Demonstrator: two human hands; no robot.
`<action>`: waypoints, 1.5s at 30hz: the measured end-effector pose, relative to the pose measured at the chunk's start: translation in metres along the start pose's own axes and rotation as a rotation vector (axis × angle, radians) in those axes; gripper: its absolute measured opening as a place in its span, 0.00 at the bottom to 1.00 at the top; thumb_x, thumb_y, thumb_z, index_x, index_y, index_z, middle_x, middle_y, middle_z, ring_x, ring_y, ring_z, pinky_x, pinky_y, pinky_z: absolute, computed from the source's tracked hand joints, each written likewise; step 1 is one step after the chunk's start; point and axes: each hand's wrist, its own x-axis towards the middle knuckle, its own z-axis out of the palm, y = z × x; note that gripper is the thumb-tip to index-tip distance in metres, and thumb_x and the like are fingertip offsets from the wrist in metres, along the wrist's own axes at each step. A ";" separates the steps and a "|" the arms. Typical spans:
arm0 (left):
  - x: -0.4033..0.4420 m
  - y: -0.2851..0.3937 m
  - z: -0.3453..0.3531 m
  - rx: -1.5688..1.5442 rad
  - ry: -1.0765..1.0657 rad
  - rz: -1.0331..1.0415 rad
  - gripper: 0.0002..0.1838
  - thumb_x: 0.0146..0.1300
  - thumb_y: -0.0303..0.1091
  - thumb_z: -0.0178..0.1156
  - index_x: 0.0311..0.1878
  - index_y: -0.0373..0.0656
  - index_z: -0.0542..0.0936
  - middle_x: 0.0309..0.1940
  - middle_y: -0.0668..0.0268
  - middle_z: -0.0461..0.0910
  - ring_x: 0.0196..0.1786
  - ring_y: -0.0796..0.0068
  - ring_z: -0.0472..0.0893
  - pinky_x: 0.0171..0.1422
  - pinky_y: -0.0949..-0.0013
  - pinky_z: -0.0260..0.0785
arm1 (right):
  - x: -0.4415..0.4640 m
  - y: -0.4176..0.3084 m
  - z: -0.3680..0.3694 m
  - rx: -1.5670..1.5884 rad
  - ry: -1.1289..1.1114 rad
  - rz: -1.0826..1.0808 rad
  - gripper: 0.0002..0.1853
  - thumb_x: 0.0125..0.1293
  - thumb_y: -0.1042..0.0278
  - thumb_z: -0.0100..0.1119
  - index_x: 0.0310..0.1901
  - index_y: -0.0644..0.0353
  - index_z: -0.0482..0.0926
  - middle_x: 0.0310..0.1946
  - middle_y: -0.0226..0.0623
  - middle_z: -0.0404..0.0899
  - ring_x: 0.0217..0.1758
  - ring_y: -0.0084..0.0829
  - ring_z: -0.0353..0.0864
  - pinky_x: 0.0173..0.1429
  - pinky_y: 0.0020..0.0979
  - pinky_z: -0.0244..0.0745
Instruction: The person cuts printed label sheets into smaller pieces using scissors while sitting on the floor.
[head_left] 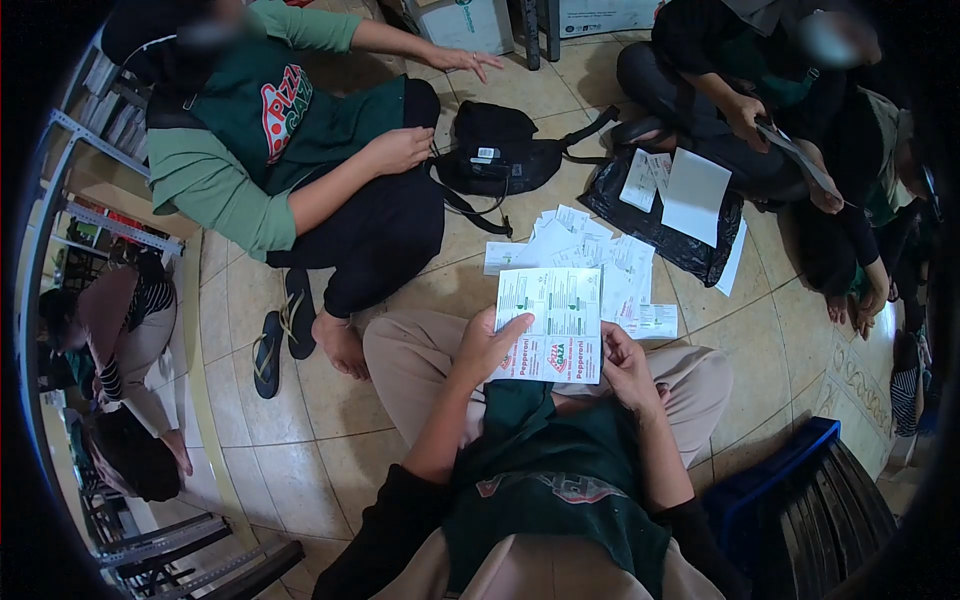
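the left hand (490, 345) grasps a printed sheet (550, 305) at its left edge, thumb laid flat on the printed face. the right hand (627, 368) is at the sheet's right edge, fingers curled and touching it; whether they pinch the paper cannot be told. the sheet is at the centre of the frame, raised above the lap, with red "pepperoni" and "pizza gaza" lettering along its lower part.

just beyond the sheet, loose papers (630, 262) lie overlapping on the tiled floor (380, 405). right of these, toward the upper right of the frame, a black plastic bag (655, 232) lies flat, with a blank white sheet (697, 195) and smaller printed slips (640, 180) on top. a black bag with straps (505, 150) rests at upper centre. a pair of flip-flops (298, 315) stands left of centre. at upper left, a seated person in green sleeves (215, 205) extends one arm; at upper right, another person (740, 110) holds a pale sheet (805, 165).
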 end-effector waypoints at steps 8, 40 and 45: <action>0.012 0.023 0.002 0.005 0.269 0.130 0.14 0.62 0.34 0.60 0.45 0.32 0.78 0.35 0.63 0.82 0.36 0.82 0.78 0.40 0.75 0.70 | -0.017 -0.002 0.002 0.082 -0.224 0.240 0.21 0.61 0.75 0.60 0.55 0.64 0.68 0.42 0.30 0.74 0.46 0.18 0.73 0.50 0.21 0.69; 0.016 0.040 0.016 0.084 0.337 0.301 0.12 0.62 0.31 0.59 0.43 0.30 0.78 0.33 0.63 0.83 0.33 0.84 0.77 0.37 0.76 0.70 | -0.013 -0.032 0.030 0.137 -0.415 0.182 0.28 0.58 0.73 0.65 0.60 0.61 0.67 0.45 0.30 0.73 0.43 0.18 0.74 0.49 0.20 0.68; 0.016 0.039 0.017 0.073 0.351 0.320 0.12 0.62 0.31 0.59 0.43 0.31 0.78 0.33 0.62 0.83 0.34 0.83 0.78 0.38 0.75 0.70 | -0.014 -0.034 0.030 0.130 -0.406 0.189 0.28 0.57 0.71 0.66 0.59 0.65 0.67 0.45 0.33 0.74 0.44 0.22 0.76 0.51 0.24 0.71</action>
